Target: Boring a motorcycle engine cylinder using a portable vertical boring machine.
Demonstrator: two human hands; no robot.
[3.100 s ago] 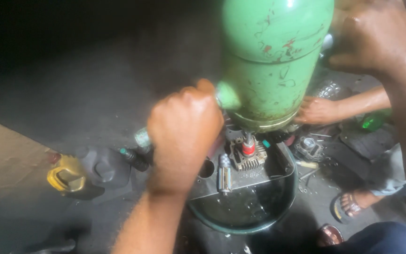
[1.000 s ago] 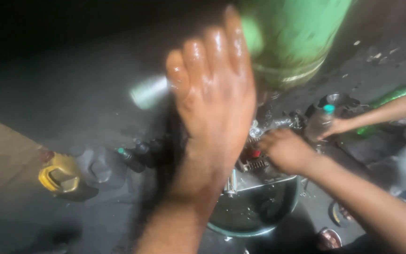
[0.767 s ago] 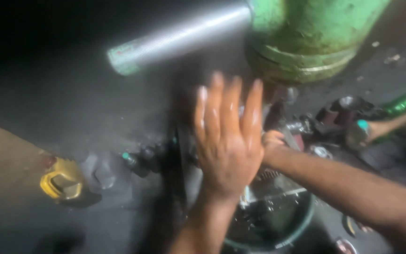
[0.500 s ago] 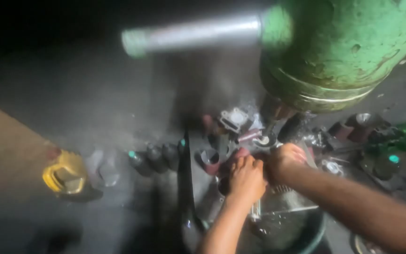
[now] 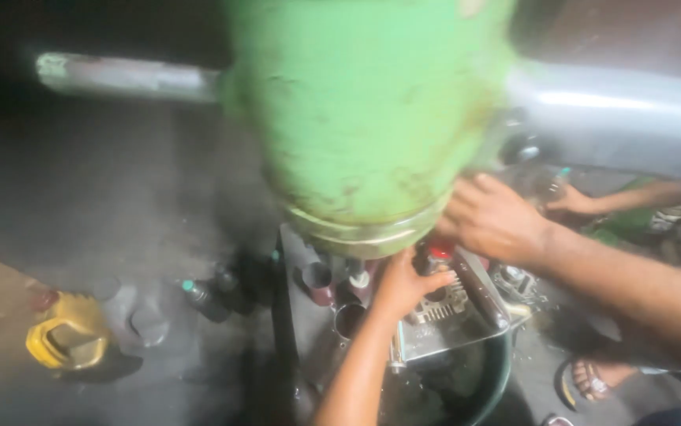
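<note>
Head view: both arms reach in under the green cylinder (image 5: 368, 118). Left hand (image 5: 403, 284) has its fingers curled on the finned engine part (image 5: 439, 312) over the basin (image 5: 494, 371). Right hand (image 5: 494, 221) rests half-open, fingers spread, just above it against the cylinder's rim.

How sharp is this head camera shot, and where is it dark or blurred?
Head view: the green cylinder up close is smeared by blur; both hands, left hand and right hand, are lit and clearer; the left floor is deep shadow, only the yellow container catching light.
</note>
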